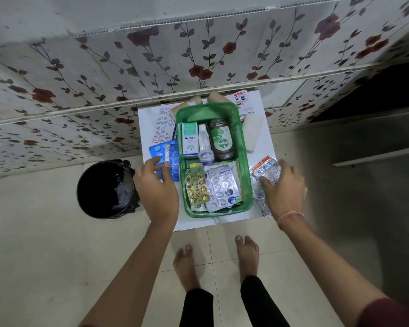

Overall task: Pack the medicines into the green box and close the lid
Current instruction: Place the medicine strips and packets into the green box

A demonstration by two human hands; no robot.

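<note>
Green box sits open on the white table, no lid on it. Far half holds an Optibex carton, a white tube and a Dettol bottle; near half holds a gold blister strip and silver blister strips. Left hand is just left of the box, fingers pinching the blue blister packs. Right hand is on the right, fingers spread flat on the silver-orange strips; can't tell if gripping. Black bin on floor, left.
</note>
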